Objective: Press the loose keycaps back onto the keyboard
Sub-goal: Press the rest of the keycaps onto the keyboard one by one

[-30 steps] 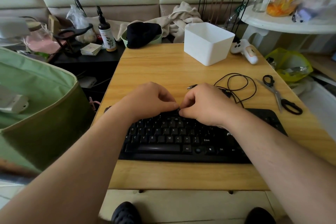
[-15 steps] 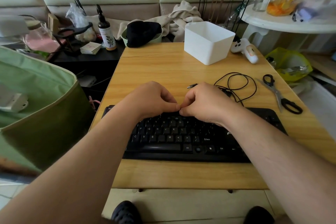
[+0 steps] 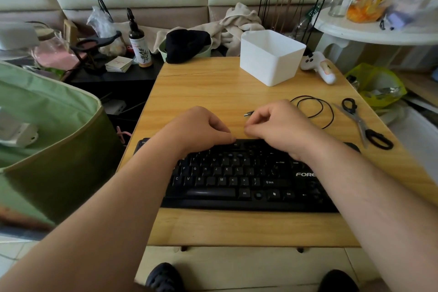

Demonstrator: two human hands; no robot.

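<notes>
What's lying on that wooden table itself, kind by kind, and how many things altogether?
Keyboard: 1
White box: 1
Black cable: 1
Scissors: 1
White handheld controller: 1
Total: 5, all resting on the wooden table. Any loose keycaps are hidden under the hands.

A white tub (image 3: 270, 59) stands at the far end of the wooden table (image 3: 213, 92). Right of the tub lie a coiled black cable (image 3: 315, 109) and scissors (image 3: 365, 123).
</notes>
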